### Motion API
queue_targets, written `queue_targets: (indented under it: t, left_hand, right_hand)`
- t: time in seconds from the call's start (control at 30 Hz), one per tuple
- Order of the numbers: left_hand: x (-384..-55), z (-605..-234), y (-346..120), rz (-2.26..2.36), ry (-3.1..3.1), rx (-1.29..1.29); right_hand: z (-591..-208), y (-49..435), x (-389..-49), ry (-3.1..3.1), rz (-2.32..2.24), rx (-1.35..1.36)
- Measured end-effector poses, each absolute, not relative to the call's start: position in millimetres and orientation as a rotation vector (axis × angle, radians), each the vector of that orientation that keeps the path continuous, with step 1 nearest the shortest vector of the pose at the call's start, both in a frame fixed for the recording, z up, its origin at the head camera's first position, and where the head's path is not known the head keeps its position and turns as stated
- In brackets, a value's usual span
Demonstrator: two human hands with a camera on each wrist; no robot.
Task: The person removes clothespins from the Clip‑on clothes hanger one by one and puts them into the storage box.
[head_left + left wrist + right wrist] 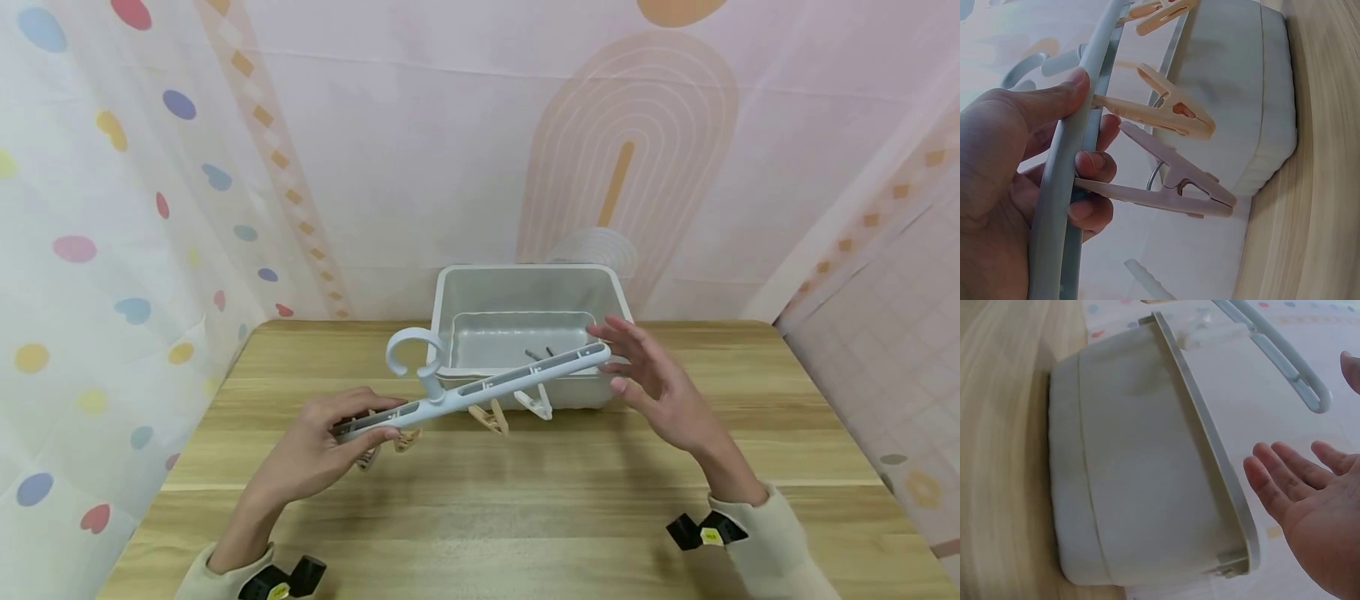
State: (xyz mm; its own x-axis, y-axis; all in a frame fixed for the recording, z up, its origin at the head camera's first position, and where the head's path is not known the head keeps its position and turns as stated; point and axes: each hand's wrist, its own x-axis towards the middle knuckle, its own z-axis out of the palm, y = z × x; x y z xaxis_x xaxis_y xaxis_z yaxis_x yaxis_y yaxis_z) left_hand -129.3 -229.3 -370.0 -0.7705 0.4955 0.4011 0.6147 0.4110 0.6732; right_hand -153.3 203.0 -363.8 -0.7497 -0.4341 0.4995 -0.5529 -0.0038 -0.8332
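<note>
One bin (pixel 525 288) stands on the bench (pixel 495 525) behind one hanger (pixel 487 392) with at least four clips (pixel 491 418), left grip (pixel 318 448) pinching the hanger, right grip (pixel 663 396) spread.

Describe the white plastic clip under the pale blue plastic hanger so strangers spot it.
Find the light grey plastic tub on the wood-grain table. Before it, the left hand holds the pale blue plastic hanger. The white plastic clip hangs beneath, nearer the right hand than the peach plastic clip, and paler.

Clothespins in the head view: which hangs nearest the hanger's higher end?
The white clothespin, farthest right on the clothes hanger; the peach clothespins and mauve clothespin sit lower along it.
</note>
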Motion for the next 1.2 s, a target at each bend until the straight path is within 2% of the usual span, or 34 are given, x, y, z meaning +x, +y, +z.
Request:
queue_targets:
  t: [0.5,1.2]
  left_hand:
    - [-128.7,-365.8,-229.6,-1.300,-2.492,-0.972]
    - [-130.7,-367.9,-226.2,-1.308,-2.471,-1.001]
  right_hand:
    - [-380.5,181.7,-133.3,-2.285,1.990,0.985]
    - [-389.3,147.3,-134.1,-2.338,1.913,0.899]
